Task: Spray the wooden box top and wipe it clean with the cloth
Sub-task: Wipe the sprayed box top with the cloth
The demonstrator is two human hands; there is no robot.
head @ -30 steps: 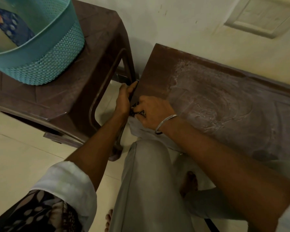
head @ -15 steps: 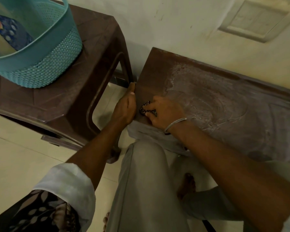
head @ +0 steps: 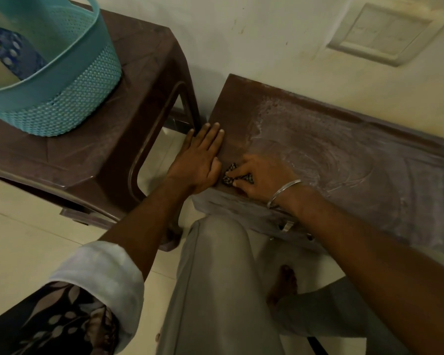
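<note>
The wooden box (head: pixel 356 160) stands against the wall at the right, its brown top streaked with whitish swirl marks. A small dark patterned cloth (head: pixel 231 176) lies bunched at the top's near left corner. My right hand (head: pixel 262 176), a metal bangle on its wrist, holds the cloth against the wood with curled fingers. My left hand (head: pixel 199 157) lies flat on the box's left edge, fingers straight and pointing to the wall, right beside the cloth. No spray bottle is in sight.
A brown plastic stool (head: pixel 139 98) stands left of the box with a narrow gap between them. On it sits a teal perforated basket (head: pixel 69 98) holding a blue patterned item (head: pixel 13 53). My knee in grey trousers (head: pixel 215 278) is just before the box. A switch plate (head: pixel 385 32) is on the wall.
My left hand has come up from gripping the box's left corner edge and now lies flat on the top. My right hand with the cloth has shifted slightly inward on the corner.
</note>
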